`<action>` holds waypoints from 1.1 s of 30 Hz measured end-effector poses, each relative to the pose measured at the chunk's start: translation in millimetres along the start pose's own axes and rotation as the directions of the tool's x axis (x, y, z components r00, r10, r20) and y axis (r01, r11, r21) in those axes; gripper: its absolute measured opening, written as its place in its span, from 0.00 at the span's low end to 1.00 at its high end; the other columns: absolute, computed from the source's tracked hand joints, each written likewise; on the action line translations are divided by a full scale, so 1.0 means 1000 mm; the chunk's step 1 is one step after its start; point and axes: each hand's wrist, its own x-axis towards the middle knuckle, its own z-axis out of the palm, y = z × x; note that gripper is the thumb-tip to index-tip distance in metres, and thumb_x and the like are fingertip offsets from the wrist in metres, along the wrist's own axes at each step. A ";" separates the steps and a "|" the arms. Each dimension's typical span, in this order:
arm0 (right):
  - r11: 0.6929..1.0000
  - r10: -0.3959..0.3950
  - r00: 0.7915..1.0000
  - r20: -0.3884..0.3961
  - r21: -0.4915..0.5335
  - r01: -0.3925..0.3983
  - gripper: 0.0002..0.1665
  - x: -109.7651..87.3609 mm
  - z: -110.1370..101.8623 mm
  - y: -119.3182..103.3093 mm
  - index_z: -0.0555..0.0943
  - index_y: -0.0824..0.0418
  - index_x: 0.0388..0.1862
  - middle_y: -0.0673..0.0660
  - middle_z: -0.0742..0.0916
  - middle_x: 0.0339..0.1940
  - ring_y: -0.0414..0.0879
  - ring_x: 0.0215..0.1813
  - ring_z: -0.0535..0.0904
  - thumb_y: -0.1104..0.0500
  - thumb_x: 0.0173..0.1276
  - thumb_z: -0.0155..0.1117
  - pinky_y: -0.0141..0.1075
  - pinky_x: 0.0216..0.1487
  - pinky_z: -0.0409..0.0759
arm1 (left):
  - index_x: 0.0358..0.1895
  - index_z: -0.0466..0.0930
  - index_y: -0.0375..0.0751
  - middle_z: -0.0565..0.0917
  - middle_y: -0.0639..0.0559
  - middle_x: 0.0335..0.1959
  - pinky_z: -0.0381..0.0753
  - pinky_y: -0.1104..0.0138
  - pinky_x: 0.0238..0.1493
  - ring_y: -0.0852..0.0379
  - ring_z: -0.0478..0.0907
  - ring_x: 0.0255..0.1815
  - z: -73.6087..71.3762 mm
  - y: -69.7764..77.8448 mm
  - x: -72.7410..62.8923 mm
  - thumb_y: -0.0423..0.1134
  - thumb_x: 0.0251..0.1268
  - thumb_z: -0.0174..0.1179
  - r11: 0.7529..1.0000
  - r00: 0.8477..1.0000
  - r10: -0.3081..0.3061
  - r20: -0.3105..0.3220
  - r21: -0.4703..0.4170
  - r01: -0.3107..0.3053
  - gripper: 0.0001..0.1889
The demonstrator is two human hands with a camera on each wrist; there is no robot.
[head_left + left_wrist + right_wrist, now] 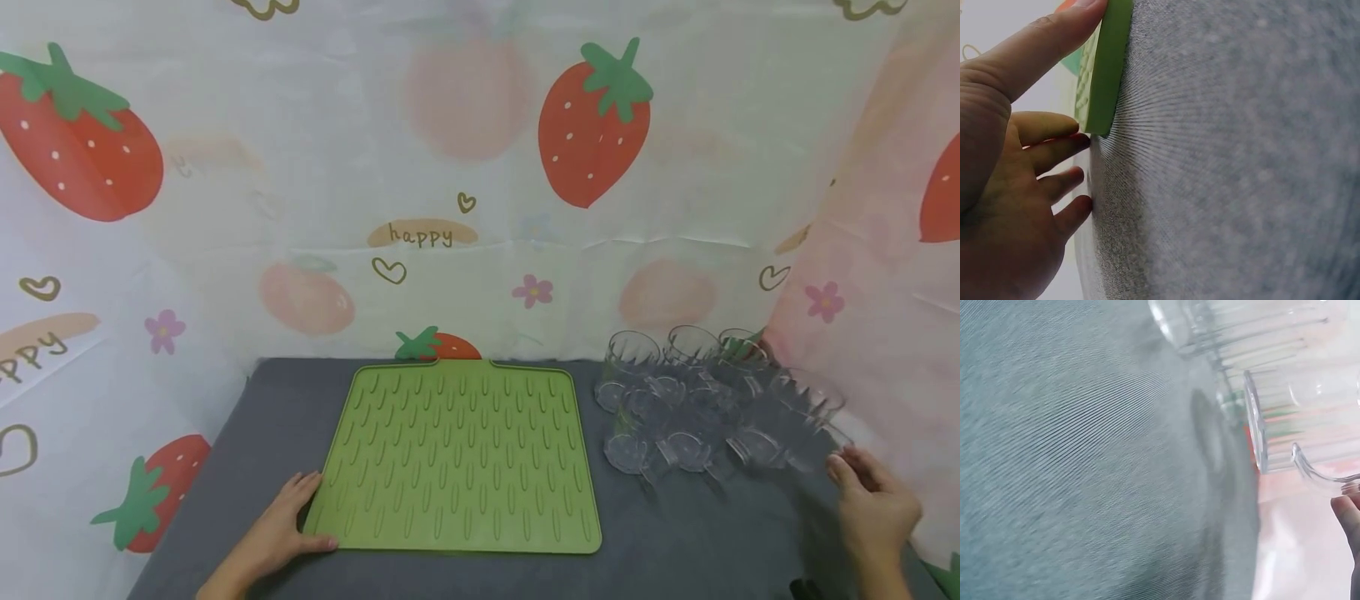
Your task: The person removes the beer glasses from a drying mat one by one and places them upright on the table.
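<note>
A green ridged drying mat (465, 458) lies flat on the grey-covered table. At its front left corner rests my left hand (273, 521), thumb on the front edge and fingers stretched along the left side. The left wrist view has the thumb against the mat's thick edge (1110, 75), the other fingers extended beside it. My right hand (873, 496) pinches the handle of a clear glass mug (1304, 419). That mug is upright and raised above the cloth, a gap showing under its base in the right wrist view.
Several more clear mugs (686, 446) stand close together at the back right, handles partly visible. A dark object (806, 589) shows at the bottom edge near my right wrist. A strawberry-print curtain (465, 167) hangs behind and along both sides of the table (292, 417).
</note>
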 end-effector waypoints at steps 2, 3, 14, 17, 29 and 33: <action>0.995 0.041 0.999 0.027 0.086 -0.043 0.20 -0.002 -0.001 0.003 0.84 0.46 0.30 0.32 0.84 0.23 0.22 0.25 0.81 0.74 0.62 0.64 0.14 0.32 0.78 | 0.71 0.57 0.22 0.59 0.24 0.72 0.61 0.31 0.63 0.23 0.47 0.74 0.000 0.000 0.000 0.56 0.46 0.75 1.000 1.000 0.002 -0.006 0.012 -0.002 0.56; 0.990 0.057 0.998 0.040 0.129 -0.062 0.20 -0.003 -0.001 0.005 0.84 0.48 0.29 0.33 0.85 0.22 0.23 0.25 0.81 0.75 0.62 0.64 0.14 0.32 0.78 | 0.71 0.57 0.22 0.59 0.25 0.72 0.61 0.31 0.63 0.23 0.48 0.74 -0.001 0.000 -0.001 0.56 0.46 0.75 1.000 1.000 0.008 -0.011 0.017 -0.008 0.56; 0.974 0.074 0.994 0.079 0.207 -0.089 0.25 -0.007 -0.001 0.019 0.84 0.48 0.26 0.35 0.86 0.21 0.25 0.24 0.82 0.80 0.59 0.62 0.15 0.30 0.79 | 0.72 0.58 0.24 0.60 0.25 0.72 0.63 0.34 0.64 0.26 0.52 0.74 -0.002 0.000 -0.002 0.54 0.44 0.76 1.000 1.000 0.002 -0.015 0.002 -0.002 0.56; 0.987 0.077 0.991 0.109 0.133 -0.091 0.25 -0.008 -0.001 0.021 0.84 0.46 0.26 0.33 0.86 0.21 0.23 0.25 0.82 0.79 0.59 0.63 0.13 0.31 0.77 | 0.73 0.56 0.25 0.58 0.25 0.72 0.63 0.35 0.64 0.26 0.51 0.74 -0.003 -0.001 -0.001 0.54 0.44 0.76 1.000 1.000 -0.021 0.000 -0.019 0.021 0.57; 0.999 -0.005 0.995 0.104 0.051 -0.001 0.26 -0.011 0.001 0.030 0.84 0.44 0.30 0.28 0.85 0.24 0.20 0.28 0.82 0.79 0.57 0.65 0.11 0.36 0.76 | 0.75 0.54 0.30 0.53 0.24 0.74 0.64 0.33 0.62 0.25 0.50 0.74 -0.004 -0.005 0.000 0.57 0.45 0.75 0.996 0.995 -0.079 0.063 -0.043 0.082 0.58; 1.000 -0.024 0.994 0.102 0.010 0.023 0.24 -0.011 0.001 0.031 0.84 0.45 0.31 0.27 0.85 0.24 0.20 0.28 0.82 0.77 0.58 0.67 0.11 0.35 0.76 | 0.75 0.54 0.31 0.52 0.25 0.75 0.64 0.34 0.62 0.25 0.49 0.74 -0.003 -0.005 0.001 0.56 0.44 0.75 0.995 0.994 -0.085 0.063 -0.053 0.088 0.58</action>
